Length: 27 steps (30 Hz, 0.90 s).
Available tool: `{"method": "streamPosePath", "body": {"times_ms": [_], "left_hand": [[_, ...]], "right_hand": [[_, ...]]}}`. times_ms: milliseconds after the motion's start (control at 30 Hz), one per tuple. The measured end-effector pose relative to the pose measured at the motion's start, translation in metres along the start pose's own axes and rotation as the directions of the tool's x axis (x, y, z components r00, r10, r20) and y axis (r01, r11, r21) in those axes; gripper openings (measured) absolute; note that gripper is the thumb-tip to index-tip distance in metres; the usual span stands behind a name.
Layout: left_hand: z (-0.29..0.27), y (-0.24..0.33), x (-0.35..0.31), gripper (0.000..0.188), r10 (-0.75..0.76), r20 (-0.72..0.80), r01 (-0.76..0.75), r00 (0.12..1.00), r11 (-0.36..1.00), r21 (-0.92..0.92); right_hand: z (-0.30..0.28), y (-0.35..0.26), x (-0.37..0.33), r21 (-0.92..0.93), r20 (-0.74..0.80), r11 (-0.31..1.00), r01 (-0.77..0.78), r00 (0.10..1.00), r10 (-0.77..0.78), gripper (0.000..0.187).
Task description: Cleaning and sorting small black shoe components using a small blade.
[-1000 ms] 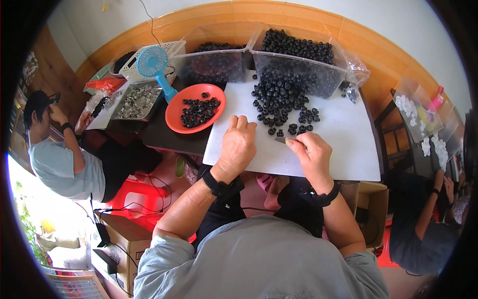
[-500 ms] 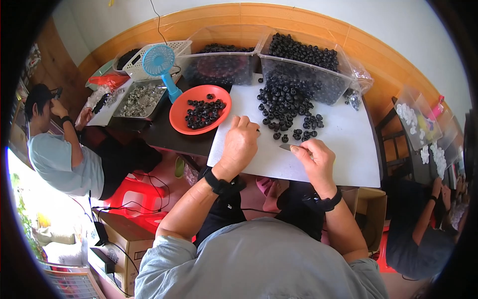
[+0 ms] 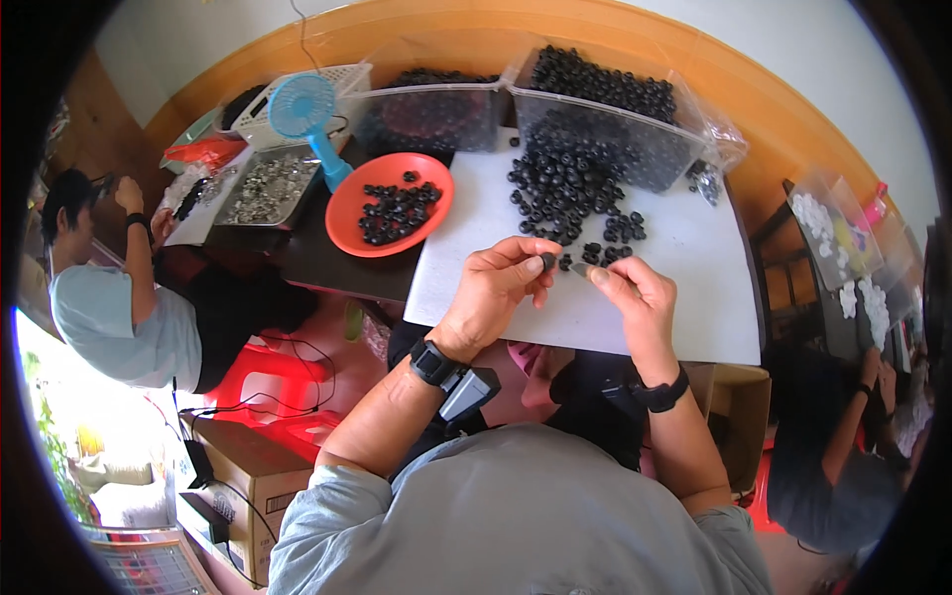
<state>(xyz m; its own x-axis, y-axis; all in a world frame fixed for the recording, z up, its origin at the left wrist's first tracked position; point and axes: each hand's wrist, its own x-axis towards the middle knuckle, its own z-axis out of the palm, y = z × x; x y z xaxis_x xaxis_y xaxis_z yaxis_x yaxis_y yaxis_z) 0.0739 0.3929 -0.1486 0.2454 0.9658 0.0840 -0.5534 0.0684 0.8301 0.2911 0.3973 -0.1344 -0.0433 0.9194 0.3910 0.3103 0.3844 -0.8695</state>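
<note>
Between the thumb and fingers of my left hand (image 3: 501, 285) is a small round black part (image 3: 547, 261). My right hand (image 3: 640, 295) pinches a small knife, its short blade (image 3: 581, 269) pointing left toward that part; the handle is mostly hidden in my fingers. Just beyond both hands, a heap of the same black parts (image 3: 565, 193) lies on a white board (image 3: 466, 218). To the left, an orange-red plate (image 3: 342, 223) carries more of these parts.
Behind the heap stand two clear plastic bins (image 3: 605, 129) full of black parts. A blue fan (image 3: 322, 149) and a metal tray (image 3: 273, 188) of shiny pieces are at the left. One person (image 3: 124, 307) sits at the left, another (image 3: 843, 446) at the right.
My left hand has moved right, from near the plate to beside the knife, turning so the black part shows. My right hand has shifted slightly right and up.
</note>
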Motion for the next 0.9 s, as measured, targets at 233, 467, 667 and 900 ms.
{"method": "streamPosePath", "body": {"times_ms": [233,467,667,900], "left_hand": [[0.006,-0.015,-0.002,0.031,-0.006,0.045,0.008,0.999,0.999,-0.034],[0.007,-0.015,-0.003,0.033,0.011,0.068,-0.011,0.998,1.000,-0.001],[0.005,-0.018,-0.002,0.032,0.057,0.094,-0.057,0.994,0.998,0.000],[0.007,-0.020,-0.003,0.031,0.111,0.080,-0.116,0.991,0.992,0.058]], "right_hand": [[0.006,0.007,0.003,-0.027,-0.052,1.000,0.014,0.999,-0.016,0.033],[0.009,0.008,0.000,-0.137,-0.067,0.985,0.105,0.991,-0.115,0.033],[0.009,0.006,0.000,-0.153,-0.062,0.982,0.108,0.991,-0.119,0.034],[0.008,0.005,0.000,-0.154,-0.032,0.982,0.104,0.993,-0.111,0.034]]}}
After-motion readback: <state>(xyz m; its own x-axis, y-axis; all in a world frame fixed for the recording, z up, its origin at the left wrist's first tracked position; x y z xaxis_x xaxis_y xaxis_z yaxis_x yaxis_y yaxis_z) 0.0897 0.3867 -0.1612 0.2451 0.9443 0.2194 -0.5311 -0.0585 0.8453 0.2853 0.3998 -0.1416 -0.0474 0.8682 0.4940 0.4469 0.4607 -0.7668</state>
